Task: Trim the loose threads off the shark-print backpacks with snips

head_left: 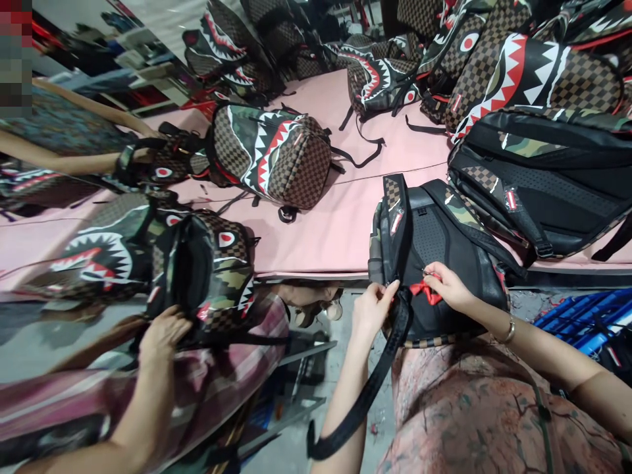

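Observation:
A black-backed backpack [429, 230] leans on the table's front edge above my lap, its padded back facing up. My left hand [370, 309] is closed, pinching the black strap [365, 418] near the backpack's lower left side. That strap's loose length curves down over my left forearm. In my right hand [447, 286] is a small red-handled tool [427, 289] that looks like thread snips. Its dark tip points at the backpack, close to my left fingertips. My fingers partly hide the tool, so I cannot see whether its blades touch anything.
The pink-covered table [296, 240] bears several checkered shark-mouth backpacks. One backpack [548, 178] lies just right of mine, and another [281, 155] lies farther back. At left, a co-worker's hand [165, 329] rests on a backpack [217, 263]. A blue crate [582, 329] stands low at right.

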Demonstrator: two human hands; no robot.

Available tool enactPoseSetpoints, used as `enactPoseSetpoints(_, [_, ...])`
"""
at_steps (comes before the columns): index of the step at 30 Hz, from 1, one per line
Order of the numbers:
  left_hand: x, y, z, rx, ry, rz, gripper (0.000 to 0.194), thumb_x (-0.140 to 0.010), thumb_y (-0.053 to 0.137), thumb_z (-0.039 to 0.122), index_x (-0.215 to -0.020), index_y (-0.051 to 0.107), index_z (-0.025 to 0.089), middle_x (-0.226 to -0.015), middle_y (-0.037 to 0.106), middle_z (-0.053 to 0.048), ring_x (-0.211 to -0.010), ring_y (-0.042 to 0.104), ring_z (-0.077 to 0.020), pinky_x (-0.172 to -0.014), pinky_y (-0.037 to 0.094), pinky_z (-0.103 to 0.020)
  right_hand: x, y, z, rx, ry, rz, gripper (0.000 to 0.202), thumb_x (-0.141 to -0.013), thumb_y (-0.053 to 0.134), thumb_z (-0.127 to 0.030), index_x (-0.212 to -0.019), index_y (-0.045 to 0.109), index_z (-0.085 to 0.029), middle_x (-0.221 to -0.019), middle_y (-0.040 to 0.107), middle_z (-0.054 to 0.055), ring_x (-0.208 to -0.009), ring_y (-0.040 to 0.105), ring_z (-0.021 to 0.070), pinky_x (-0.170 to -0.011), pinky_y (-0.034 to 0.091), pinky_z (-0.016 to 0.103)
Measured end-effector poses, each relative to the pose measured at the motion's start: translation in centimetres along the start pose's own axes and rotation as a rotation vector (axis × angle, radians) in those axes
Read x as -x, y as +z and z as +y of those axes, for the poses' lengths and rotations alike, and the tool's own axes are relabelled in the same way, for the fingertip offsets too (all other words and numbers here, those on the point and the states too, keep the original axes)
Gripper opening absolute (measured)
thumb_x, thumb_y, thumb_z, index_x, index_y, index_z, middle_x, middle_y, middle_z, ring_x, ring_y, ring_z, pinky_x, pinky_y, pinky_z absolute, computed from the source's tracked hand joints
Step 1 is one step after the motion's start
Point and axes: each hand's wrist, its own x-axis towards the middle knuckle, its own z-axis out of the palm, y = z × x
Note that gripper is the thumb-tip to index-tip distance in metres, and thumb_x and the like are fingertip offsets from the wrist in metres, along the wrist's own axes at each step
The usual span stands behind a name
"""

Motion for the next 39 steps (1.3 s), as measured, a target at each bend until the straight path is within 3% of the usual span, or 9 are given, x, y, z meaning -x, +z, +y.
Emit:
enactPoseSetpoints(5, [-1.3, 0.8, 0.3, 0.012, 0.031, -0.032, 0.028, -0.074, 0.051, 0.042, -0.061, 0.057, 0.018, -0.046, 0.056, 0.001, -0.047, 0.054, -0.0135, -0.051, 0.035, -0.023, -1.7, 1.9, 0.2, -0.042, -0.004, 0.027, 0.019, -0.074, 0.057, -0.037, -0.076, 0.053, -0.019, -0.069, 0.054, -0.002, -0.065, 0.057, 0.0123, -0.059, 0.042, 0.023])
enactPoseSetpoints(9, [-1.3, 0.9, -0.2, 0.334, 0.053, 0.137, 0.03, -0.071, 0.056, 0.04, -0.086, 0.066, 0.015, -0.075, 0.068, -0.004, -0.065, 0.059, -0.0148, -0.057, 0.041, -0.022, -2.7, 3.1, 0.1, 0.043, 0.004, -0.08, 0.025, -0.079, 0.051, -0.04, -0.069, 0.057, -0.018, -0.061, 0.052, -0.002, -0.06, 0.055, 0.0123, -0.052, 0.037, 0.021])
enactPoseSetpoints(12, [-1.5, 1.4, -0.4, 0.636, 0.038, 0.27, 0.038, -0.068, 0.061, 0.039, -0.096, 0.065, 0.014, -0.093, 0.068, -0.008, -0.077, 0.061, -0.0162, -0.065, 0.045, -0.024, -2.4, 4.4, -0.1, 0.069, -0.002, -0.056, 0.025, -0.08, 0.05, -0.039, -0.068, 0.055, -0.018, -0.06, 0.049, -0.003, -0.058, 0.052, 0.0106, -0.053, 0.035, 0.021])
enactPoseSetpoints(17, [-2.2, 2.9, -0.3, 1.065, -0.103, 0.376, 0.037, -0.063, 0.067, 0.036, -0.091, 0.066, 0.012, -0.089, 0.069, -0.006, -0.075, 0.061, -0.013, -0.075, 0.046, -0.026, -0.8, 6.7, 0.1, -0.043, 0.008, 0.095, 0.024, -0.079, 0.051, -0.041, -0.069, 0.049, -0.019, -0.06, 0.045, -0.005, -0.057, 0.046, 0.0091, -0.054, 0.036, 0.02])
enactPoseSetpoints(22, [-2.3, 4.2, -0.2, 1.161, -0.128, 0.404, 0.035, -0.062, 0.069, 0.033, -0.091, 0.066, 0.012, -0.09, 0.069, -0.006, -0.08, 0.062, -0.0134, -0.082, 0.045, -0.028, -0.9, 7.5, 0.4, -0.101, 0.028, 0.038, 0.023, -0.07, 0.061, -0.039, -0.076, 0.051, -0.018, -0.055, 0.039, -0.007, -0.049, 0.038, 0.0078, -0.049, 0.033, 0.019])
enactPoseSetpoints(26, [-1.5, 3.7, -0.7, 0.944, 0.015, 0.401, 0.036, -0.072, 0.063, 0.032, -0.104, 0.063, 0.014, -0.101, 0.066, -0.009, -0.089, 0.061, -0.0171, -0.084, 0.045, -0.032, -1.2, 7.6, 0.5, 0.061, 0.089, 0.086, 0.022, -0.069, 0.059, -0.036, -0.062, 0.049, -0.018, -0.053, 0.041, -0.006, -0.048, 0.038, 0.0073, -0.045, 0.028, 0.018])
enactPoseSetpoints(30, [-0.6, 1.1, -1.7, 0.317, 0.465, 0.533, 0.023, -0.078, 0.058, 0.026, -0.1, 0.065, 0.022, -0.098, 0.066, -0.006, -0.094, 0.058, -0.0171, -0.087, 0.043, -0.032, -0.9, 8.0, 0.5, 0.109, 0.113, 0.137, 0.02, -0.068, 0.056, -0.034, -0.06, 0.046, -0.018, -0.051, 0.039, -0.007, -0.046, 0.035, 0.0067, -0.044, 0.027, 0.018])
enactPoseSetpoints(34, [-1.0, -0.8, -2.4, -0.132, 0.783, 0.339, 0.016, -0.078, 0.058, 0.023, -0.091, 0.068, 0.02, -0.084, 0.066, -0.006, -0.08, 0.057, -0.0168, -0.074, 0.047, -0.03, -0.6, 8.4, 0.4, 0.132, 0.087, 0.153, 0.015, -0.068, 0.053, -0.03, -0.061, 0.046, -0.019, -0.051, 0.039, -0.007, -0.045, 0.036, 0.0067, -0.043, 0.027, 0.017])
enactPoseSetpoints(39, [-2.0, -1.3, -2.4, -0.31, 0.798, 0.164, 0.021, -0.08, 0.051, 0.015, -0.093, 0.067, 0.019, -0.088, 0.066, -0.008, -0.082, 0.06, -0.0178, -0.072, 0.05, -0.029, -0.3, 8.1, 1.1, 0.187, -0.009, 0.172, 0.01, -0.069, 0.049, -0.024, -0.062, 0.046, -0.019, -0.053, 0.043, -0.006, -0.049, 0.041, 0.0078, -0.046, 0.03, 0.017])
